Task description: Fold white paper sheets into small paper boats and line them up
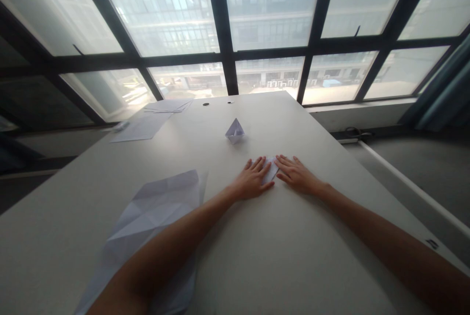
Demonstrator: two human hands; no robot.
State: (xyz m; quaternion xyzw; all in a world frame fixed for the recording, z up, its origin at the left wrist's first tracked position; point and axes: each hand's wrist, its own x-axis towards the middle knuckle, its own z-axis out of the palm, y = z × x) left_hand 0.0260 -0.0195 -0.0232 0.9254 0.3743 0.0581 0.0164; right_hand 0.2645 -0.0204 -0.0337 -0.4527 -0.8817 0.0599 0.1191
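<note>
Both my hands lie flat on a small folded piece of white paper [272,169] near the middle of the white table [293,256]. My left hand [253,179] covers its left part with fingers stretched out. My right hand [295,174] rests on its right side, fingers flat and together. Only a narrow strip of the paper shows between the hands. A finished folded paper boat [235,131] stands upright a little beyond the hands.
A large creased sheet of white paper [154,212] lies under my left forearm at the near left. Several flat sheets [147,126] sit at the far left corner. Two round holes [205,104] mark the table's far edge before the big window.
</note>
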